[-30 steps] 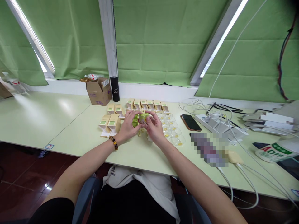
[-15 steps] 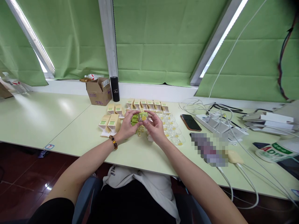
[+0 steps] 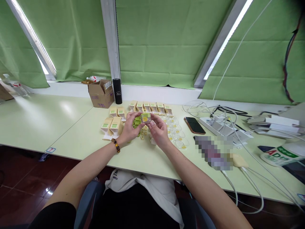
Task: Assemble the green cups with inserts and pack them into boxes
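Both hands meet over the middle of the pale green table (image 3: 143, 159). My left hand (image 3: 130, 128), with a bead bracelet on the wrist, and my right hand (image 3: 159, 130) pinch a small clear case with a yellow piece inside (image 3: 145, 118) from either side. Green pieces (image 3: 137, 121) lie just under my left fingers. Small beige cartons with green labels (image 3: 113, 125) stand to the left and in a row behind (image 3: 150, 107). Clear cases with yellow pieces (image 3: 177, 133) sit to the right of my right hand.
An open cardboard box (image 3: 101, 93) and a black cylinder (image 3: 117, 91) stand by the window ledge. A phone (image 3: 194, 125), a power strip with white cables (image 3: 224, 127), white boxes (image 3: 276, 124) and a tape roll (image 3: 281, 154) fill the right side.
The small clear case has been turned between my fingers and raised slightly; its yellow inside now faces me. Both hands stayed in the same spot.
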{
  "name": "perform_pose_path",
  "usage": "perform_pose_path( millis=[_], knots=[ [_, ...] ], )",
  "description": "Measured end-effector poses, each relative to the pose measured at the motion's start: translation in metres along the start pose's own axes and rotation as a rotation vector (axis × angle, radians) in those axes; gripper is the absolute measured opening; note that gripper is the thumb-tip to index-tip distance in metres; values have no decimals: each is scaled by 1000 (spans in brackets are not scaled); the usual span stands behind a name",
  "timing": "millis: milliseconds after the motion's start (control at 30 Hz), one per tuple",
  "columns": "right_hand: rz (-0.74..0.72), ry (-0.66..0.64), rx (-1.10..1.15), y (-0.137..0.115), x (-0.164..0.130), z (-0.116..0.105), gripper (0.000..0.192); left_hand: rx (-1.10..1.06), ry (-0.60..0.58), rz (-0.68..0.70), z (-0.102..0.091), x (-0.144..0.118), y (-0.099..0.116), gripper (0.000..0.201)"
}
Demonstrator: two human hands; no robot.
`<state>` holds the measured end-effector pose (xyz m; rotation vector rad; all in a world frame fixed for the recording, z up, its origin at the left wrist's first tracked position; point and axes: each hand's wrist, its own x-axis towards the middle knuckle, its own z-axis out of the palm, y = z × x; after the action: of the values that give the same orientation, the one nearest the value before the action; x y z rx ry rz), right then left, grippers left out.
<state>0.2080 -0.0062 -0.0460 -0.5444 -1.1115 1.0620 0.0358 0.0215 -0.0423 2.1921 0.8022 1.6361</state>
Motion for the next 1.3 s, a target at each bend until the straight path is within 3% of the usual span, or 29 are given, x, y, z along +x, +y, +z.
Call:
perform_pose_path(
  millis=[167, 367, 867, 1067, 1200, 1300],
  knots=[
    [91, -48, 85, -3, 0, 5, 45, -35, 30, 6, 0, 0, -4, 50],
    [153, -78, 121, 0, -1, 5, 54, -113, -16, -51, 2, 0, -7, 47],
    [-32, 59, -136, 1, -1, 4, 60, -137, -88, -78, -1, -3, -7, 53],
    [-229, 59, -358, 7, -7, 4, 56, -124, -67, -160, 0, -1, -5, 57],
    [-350, 9, -566, 8, -12, 3, 53, -232, -93, -194, 3, 0, -5, 56],
    [-380, 15, -580, 6, -13, 3, 58, -368, -109, -203, 4, 1, -6, 58]
  ],
)
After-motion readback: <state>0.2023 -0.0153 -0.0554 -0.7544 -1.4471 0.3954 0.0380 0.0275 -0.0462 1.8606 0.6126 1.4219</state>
